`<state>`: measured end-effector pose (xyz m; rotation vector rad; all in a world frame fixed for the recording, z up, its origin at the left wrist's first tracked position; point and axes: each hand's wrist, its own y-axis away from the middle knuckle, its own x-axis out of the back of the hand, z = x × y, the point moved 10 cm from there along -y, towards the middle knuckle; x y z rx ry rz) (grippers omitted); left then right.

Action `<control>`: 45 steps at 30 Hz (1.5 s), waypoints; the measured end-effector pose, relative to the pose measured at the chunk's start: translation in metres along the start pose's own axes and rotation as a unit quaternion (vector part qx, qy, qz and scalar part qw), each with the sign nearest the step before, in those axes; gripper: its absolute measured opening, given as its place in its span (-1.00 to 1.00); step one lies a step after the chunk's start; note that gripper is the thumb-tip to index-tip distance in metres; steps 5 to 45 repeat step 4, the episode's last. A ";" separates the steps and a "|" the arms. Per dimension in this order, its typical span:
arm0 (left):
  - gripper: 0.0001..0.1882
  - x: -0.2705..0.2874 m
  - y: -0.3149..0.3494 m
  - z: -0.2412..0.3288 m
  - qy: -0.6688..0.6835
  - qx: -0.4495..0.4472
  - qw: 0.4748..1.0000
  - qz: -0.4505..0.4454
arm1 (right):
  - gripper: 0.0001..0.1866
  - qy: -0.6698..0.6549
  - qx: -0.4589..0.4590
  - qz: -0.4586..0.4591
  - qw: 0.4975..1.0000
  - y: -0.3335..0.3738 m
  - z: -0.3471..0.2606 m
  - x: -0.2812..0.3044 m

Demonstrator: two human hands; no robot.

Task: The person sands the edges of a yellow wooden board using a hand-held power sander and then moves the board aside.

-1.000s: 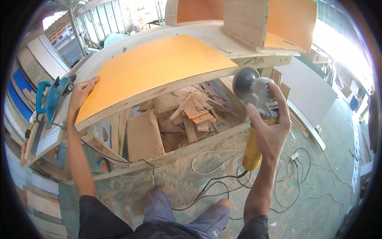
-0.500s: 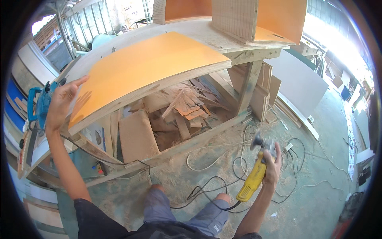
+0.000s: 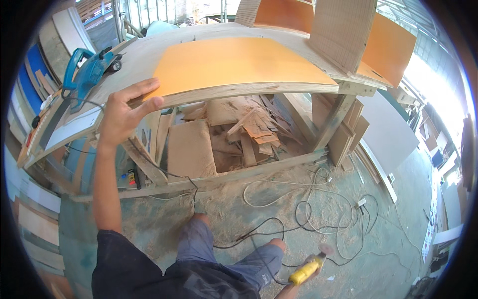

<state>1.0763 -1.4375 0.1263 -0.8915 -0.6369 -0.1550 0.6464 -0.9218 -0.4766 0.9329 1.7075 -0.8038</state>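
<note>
My left hand (image 3: 123,113) is stretched forward with fingers apart, its fingertips resting on the near left corner of an orange-faced curved panel (image 3: 234,62). The panel lies on a wooden workbench (image 3: 149,50). Low by the floor at the bottom of the view is a yellow angle grinder (image 3: 304,270), its disc (image 3: 326,249) pointing away from me. Only a sliver of my right hand (image 3: 284,293) shows at the lower edge, at the grinder's handle end. My legs and bare feet stand on the sawdust-covered floor.
A blue power tool (image 3: 89,70) lies on the bench's left end. Wood offcuts (image 3: 239,127) are piled under the bench. Black and white cables (image 3: 308,209) loop across the floor. A white board (image 3: 388,134) leans at the right; an upright wooden block (image 3: 343,30) stands on the bench.
My right hand has dropped with the grinder from bench height down toward the floor. The view has shifted left, and my left hand has stayed on the panel's corner.
</note>
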 end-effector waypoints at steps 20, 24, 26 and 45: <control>-0.40 -0.001 0.021 -0.008 0.027 0.051 0.994 0.094 | -0.15 -0.122 0.093 0.116 0.981 0.058 -0.039 0.072; -0.40 -0.001 0.021 -0.008 0.027 0.051 0.994 0.094 | -0.15 -0.122 0.093 0.116 0.981 0.058 -0.039 0.072; -0.40 -0.001 0.021 -0.008 0.027 0.051 0.994 0.094 | -0.15 -0.122 0.093 0.116 0.981 0.058 -0.039 0.072; -0.40 -0.001 0.021 -0.008 0.027 0.051 0.994 0.094 | -0.15 -0.122 0.093 0.116 0.981 0.058 -0.039 0.072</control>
